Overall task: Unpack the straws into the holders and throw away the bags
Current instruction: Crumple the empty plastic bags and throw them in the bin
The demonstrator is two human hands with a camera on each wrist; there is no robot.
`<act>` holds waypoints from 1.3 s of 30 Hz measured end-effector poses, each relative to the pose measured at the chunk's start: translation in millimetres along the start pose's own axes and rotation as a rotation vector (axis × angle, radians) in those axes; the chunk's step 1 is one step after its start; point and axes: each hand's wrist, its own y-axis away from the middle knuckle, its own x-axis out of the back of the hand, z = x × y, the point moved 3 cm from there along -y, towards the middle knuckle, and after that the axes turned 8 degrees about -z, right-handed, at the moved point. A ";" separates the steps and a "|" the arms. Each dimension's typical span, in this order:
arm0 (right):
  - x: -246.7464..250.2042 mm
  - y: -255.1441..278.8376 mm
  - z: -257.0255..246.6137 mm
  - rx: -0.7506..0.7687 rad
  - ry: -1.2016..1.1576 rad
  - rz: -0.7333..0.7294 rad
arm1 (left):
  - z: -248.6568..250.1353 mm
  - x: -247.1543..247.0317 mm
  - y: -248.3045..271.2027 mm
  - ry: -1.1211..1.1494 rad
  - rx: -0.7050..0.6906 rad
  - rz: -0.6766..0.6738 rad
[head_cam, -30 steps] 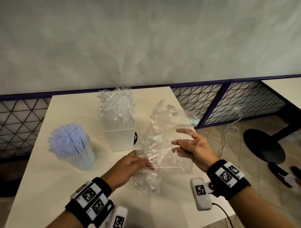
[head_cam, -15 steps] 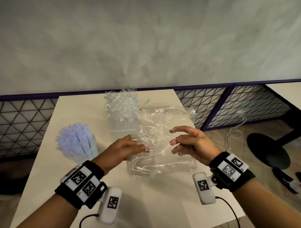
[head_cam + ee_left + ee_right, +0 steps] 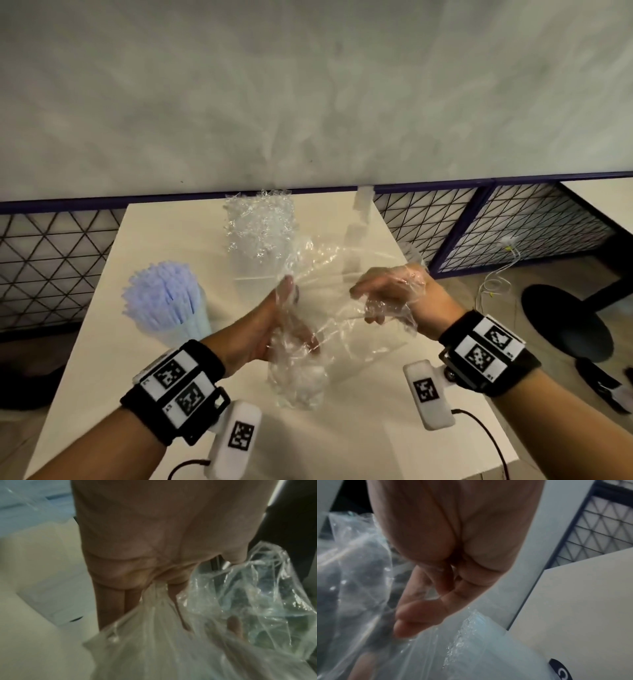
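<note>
Clearly, both hands held the empty bag (image 3: 329, 308) above the near surface (image 3: 102, 359): left hand (image 3: 263, 329) clutching its gathered end, right hand (image 3: 394, 294) gripping film. Crumpling it small would ease binning.

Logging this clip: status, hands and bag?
Left hand and right hand both gripping empty clear bag, held above table. Nothing in the way.

A grey wall (image 3: 308, 85) rises behind the cream table (image 3: 102, 342), with a dark-framed mesh panel (image 3: 479, 226) alongside.
</note>
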 end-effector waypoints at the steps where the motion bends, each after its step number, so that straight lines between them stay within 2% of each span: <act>1: 1.0 -2.8 1.9 -0.025 0.008 -0.006 | -2.6 -3.3 -1.7 -0.010 0.011 -0.026; 4: -2.6 -6.3 -1.0 -0.038 0.153 -0.007 | -4.0 -8.7 0.8 -0.035 -0.015 -0.032; 6: -6.8 -7.3 -2.3 -0.060 0.218 0.002 | -4.5 -3.8 0.0 -0.009 -0.060 0.029; 9: -1.5 -2.4 1.6 -0.103 -0.107 0.050 | -0.2 7.5 0.5 0.024 -0.117 0.161; 11: -3.1 1.0 6.8 -0.266 -0.422 -0.014 | 3.5 14.3 1.3 -0.122 -0.179 0.235; 12: -7.7 1.8 8.5 -0.340 -0.458 -0.039 | 7.2 15.0 2.0 -0.258 -0.217 0.265; 13: -10.8 1.5 10.9 -0.396 -0.414 -0.022 | 10.3 14.6 2.2 -0.402 -0.237 0.291; 15: -17.1 -2.6 14.6 -0.444 -0.282 0.107 | 17.3 9.2 3.0 -0.607 -0.267 0.347; 17: -20.3 -6.7 17.5 -0.393 -0.250 0.186 | 20.1 8.1 2.6 -0.608 -0.301 0.390; 19: -20.3 -10.0 14.1 -0.306 -0.239 0.205 | 12.2 13.8 1.3 -0.329 -0.277 0.414; 21: -17.2 -12.1 12.1 -0.249 -0.213 0.266 | 1.4 16.1 -0.7 -0.055 -0.183 0.333; 22: -17.1 -13.7 11.4 -0.225 -0.187 0.283 | -1.9 14.7 -1.8 -0.007 -0.155 0.260; 24: -18.3 -16.3 10.3 -0.183 -0.133 0.308 | 0.6 5.0 2.0 -0.010 -0.160 0.150; 25: -18.0 -17.3 9.7 -0.168 -0.097 0.320 | 4.1 1.4 3.6 -0.042 -0.170 0.141; 28: -20.4 -21.0 1.8 -0.108 0.171 0.325 | 6.3 2.3 0.5 -0.164 -0.190 0.272; 31: -37.2 -28.5 -5.8 0.058 0.812 0.369 | 6.8 5.2 -7.5 -0.355 -0.158 0.505; 33: -57.3 -31.8 -2.0 0.114 1.057 0.370 | 9.8 3.3 -13.5 -0.476 -0.130 0.598; 35: -71.9 -31.6 -1.3 0.117 1.097 0.398 | 13.9 3.3 -17.2 -0.548 -0.115 0.664; 37: -83.7 -26.8 -0.8 0.163 1.060 0.390 | 16.4 7.4 -17.1 -0.484 -0.131 0.687; 39: -92.8 -24.0 0.0 0.241 1.084 0.361 | 17.9 10.1 -14.8 -0.310 -0.207 0.608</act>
